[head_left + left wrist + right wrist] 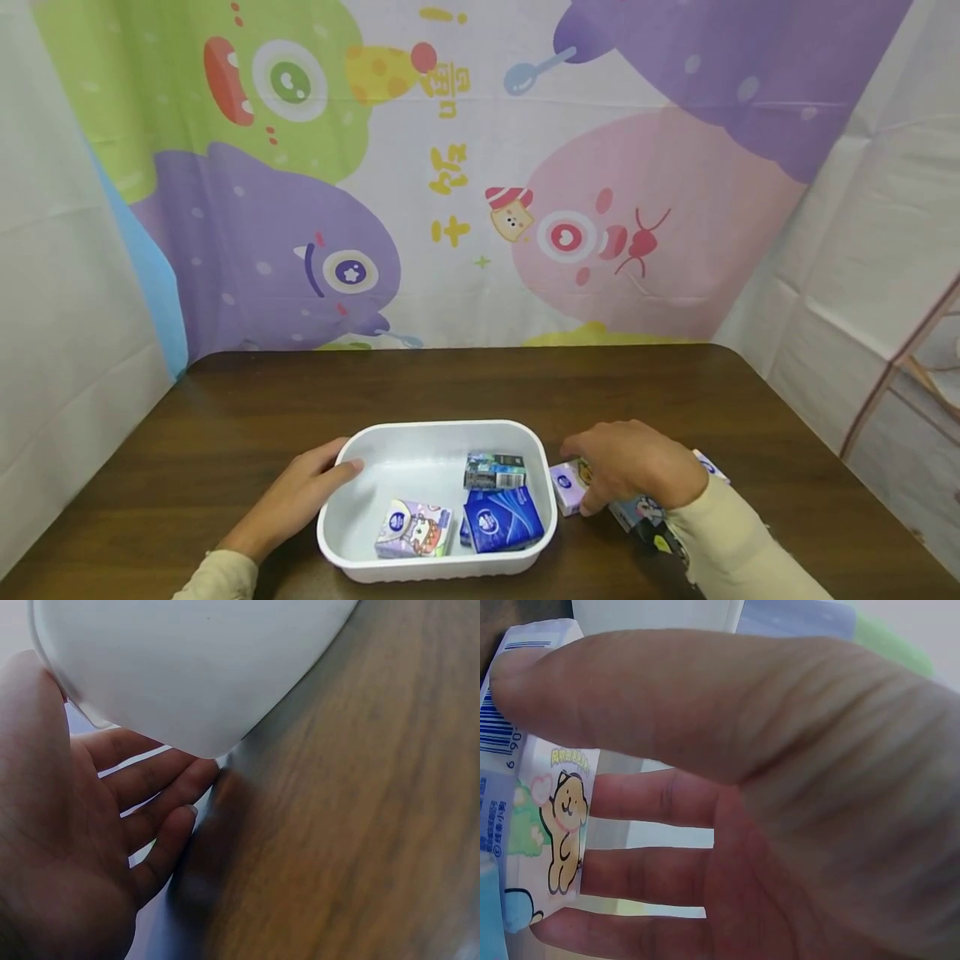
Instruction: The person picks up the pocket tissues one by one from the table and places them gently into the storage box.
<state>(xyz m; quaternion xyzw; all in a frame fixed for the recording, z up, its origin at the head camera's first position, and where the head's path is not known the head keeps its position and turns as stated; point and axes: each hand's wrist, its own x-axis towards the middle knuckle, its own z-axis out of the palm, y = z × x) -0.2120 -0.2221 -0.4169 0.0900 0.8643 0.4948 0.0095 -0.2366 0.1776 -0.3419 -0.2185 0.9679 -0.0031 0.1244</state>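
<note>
A white plastic basin (390, 475) stands on the table; my left hand (303, 492) holds its left rim, thumb over the edge and fingers along the outer wall. Inside lie a lilac cartoon tissue pack (415, 531), blue tissue packs (504, 522) and a dark pack with a barcode (495, 472). Right of the basin, my right hand (637, 462) grips another lilac tissue pack (567, 487). In the right wrist view the thumb presses the barcode end of this pack (551, 825), with fingers on its far side and a cartoon dog on its face.
Below the right wrist lies a dark cartoon pack (651, 523), partly hidden by the sleeve. A white-and-blue pack (710, 467) shows beyond that wrist. The brown wooden table (300, 400) ends at a printed cartoon curtain (457, 292).
</note>
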